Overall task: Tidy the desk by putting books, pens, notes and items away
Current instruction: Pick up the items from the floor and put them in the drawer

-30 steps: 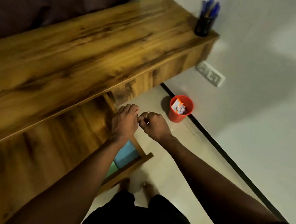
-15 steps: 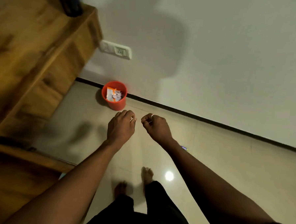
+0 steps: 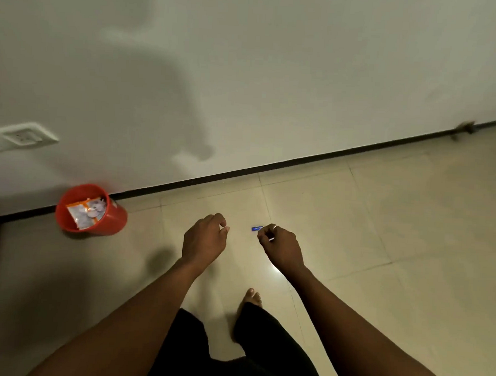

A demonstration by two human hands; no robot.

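Head view: bare tiled floor [image 3: 411,225] is lying open right of the hands, ending at the dark skirting line [image 3: 300,161] beyond them. A red bin [image 3: 96,217] is standing well left. Left hand [image 3: 205,240] is hanging loosely curled, holding nothing visible. Right hand [image 3: 281,247] is curling, pinching something thin and pale; a small blue item [image 3: 256,229] is showing just beyond its fingertips, contact unclear.

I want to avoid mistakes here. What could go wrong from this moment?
1. The small blue item lies on the floor just beyond the right hand; it is easy to overlook or step on, as a bare foot is near.
2. The red bin leans against the wall; a knock might spill its wrappers.
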